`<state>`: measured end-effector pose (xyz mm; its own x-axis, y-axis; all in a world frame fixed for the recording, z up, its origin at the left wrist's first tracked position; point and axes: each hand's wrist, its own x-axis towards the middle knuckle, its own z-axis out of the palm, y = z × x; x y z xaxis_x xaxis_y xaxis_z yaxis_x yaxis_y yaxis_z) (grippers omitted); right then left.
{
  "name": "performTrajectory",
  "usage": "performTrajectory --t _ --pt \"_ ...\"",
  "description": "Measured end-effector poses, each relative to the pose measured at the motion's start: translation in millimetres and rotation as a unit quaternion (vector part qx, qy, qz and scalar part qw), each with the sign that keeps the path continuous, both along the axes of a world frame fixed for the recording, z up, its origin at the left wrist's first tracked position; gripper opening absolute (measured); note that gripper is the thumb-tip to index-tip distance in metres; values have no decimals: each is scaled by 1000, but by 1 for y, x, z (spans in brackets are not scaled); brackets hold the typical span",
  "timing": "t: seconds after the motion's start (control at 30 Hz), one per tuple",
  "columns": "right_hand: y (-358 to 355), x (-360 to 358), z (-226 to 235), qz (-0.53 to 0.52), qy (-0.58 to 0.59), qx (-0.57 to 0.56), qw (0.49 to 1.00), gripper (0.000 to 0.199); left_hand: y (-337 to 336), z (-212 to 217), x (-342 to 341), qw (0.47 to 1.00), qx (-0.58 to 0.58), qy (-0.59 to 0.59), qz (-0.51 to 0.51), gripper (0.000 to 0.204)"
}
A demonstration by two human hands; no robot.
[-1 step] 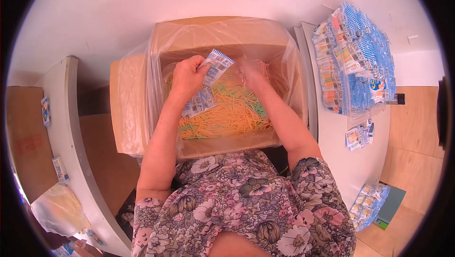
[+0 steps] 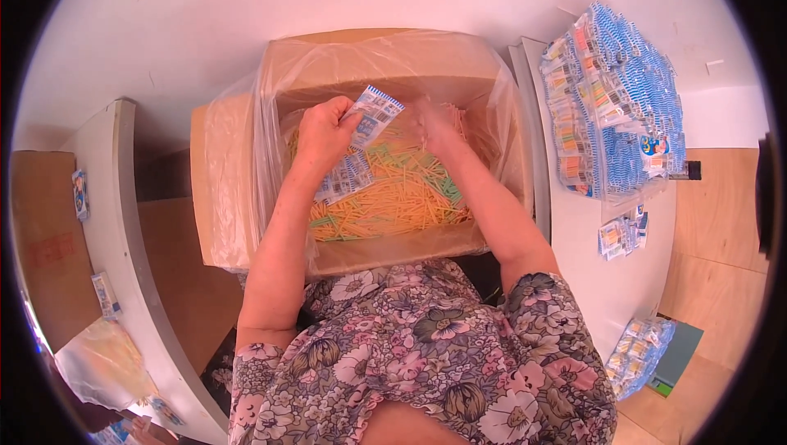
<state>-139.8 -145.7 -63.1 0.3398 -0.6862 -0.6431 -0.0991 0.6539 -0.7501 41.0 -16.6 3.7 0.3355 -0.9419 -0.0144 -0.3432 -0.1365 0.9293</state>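
My left hand (image 2: 325, 135) is closed on the edge of a small printed packet (image 2: 377, 114), white and blue with a striped top. It holds the packet tilted over a cardboard box (image 2: 385, 258) lined with clear plastic. Inside the box lie many thin sticks (image 2: 402, 203), mostly orange and yellow with some green; a few pink ones show at the far right. More such packets (image 2: 348, 178) rest on the sticks below my left wrist. At the box's right side my right hand (image 2: 440, 129) is beside the pink sticks. Motion smears its fingers, so its grip is unclear.
To the right, a white table (image 2: 586, 281) bears a large stack of filled packets (image 2: 619, 109) and a few loose packets (image 2: 625, 234). A plastic bag of packets (image 2: 641, 355) is at lower right. A white panel edge (image 2: 123, 191) and another cardboard box (image 2: 53, 240) stand left. A person's hand (image 2: 147, 429) shows at lower left.
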Motion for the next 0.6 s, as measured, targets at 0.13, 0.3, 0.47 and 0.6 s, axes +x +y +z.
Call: performTrajectory --t 0.13,0.3,0.47,0.6 --pt "-3 -8 9 35 20 43 998 13 2 8 2 1000 9 -7 -1 8" --pt "-1 6 22 54 44 -56 996 13 2 3 1 1000 17 -23 -10 8" --pt "0 8 7 -71 49 -17 996 11 0 1 -1 1000 18 0 -4 10" --pt "-9 2 5 57 53 -39 996 17 -1 3 -3 999 43 12 -21 8"
